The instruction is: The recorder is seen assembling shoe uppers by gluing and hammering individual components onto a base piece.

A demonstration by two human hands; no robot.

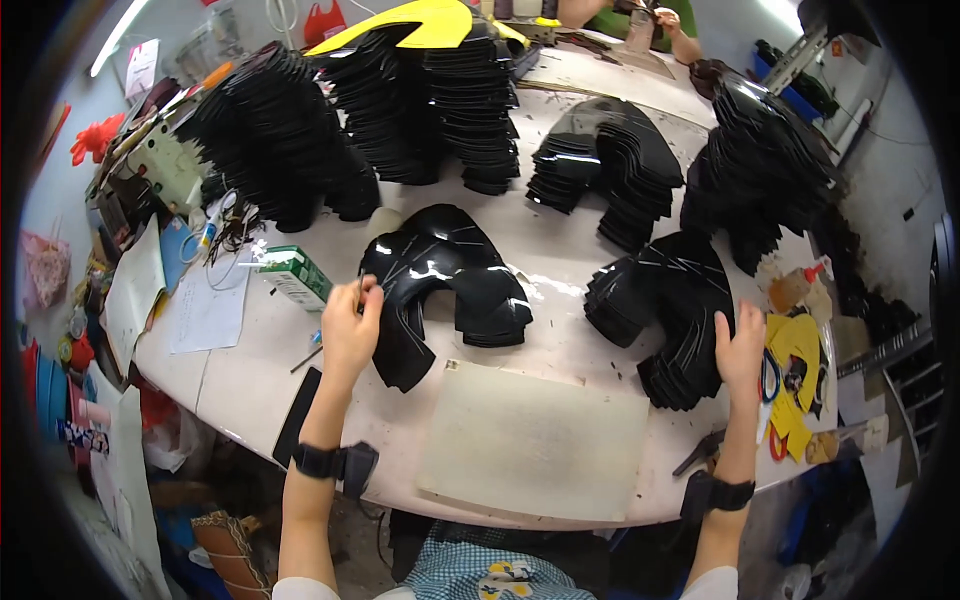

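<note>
My left hand (350,322) is closed at the left edge of a glossy black U-shaped stack of pieces (432,238) with pale lines across its top. Something thin and dark shows at its fingertips, too small to name. My right hand (742,348) has its fingers stretched out along the right side of a second stack of black U-shaped pieces (698,290), which also bears pale lines. It seems to touch that stack's edge. Between my forearms, at the table's near edge, lies a pale rectangular board (530,440).
Tall stacks of black pieces (270,130) stand at the back left, under a yellow template (425,22). Further stacks (608,145) are behind and right. A green box (297,277) and a paper sheet (212,312) lie left; yellow cutouts (795,365) right. Another person's hand (680,35) is across the table.
</note>
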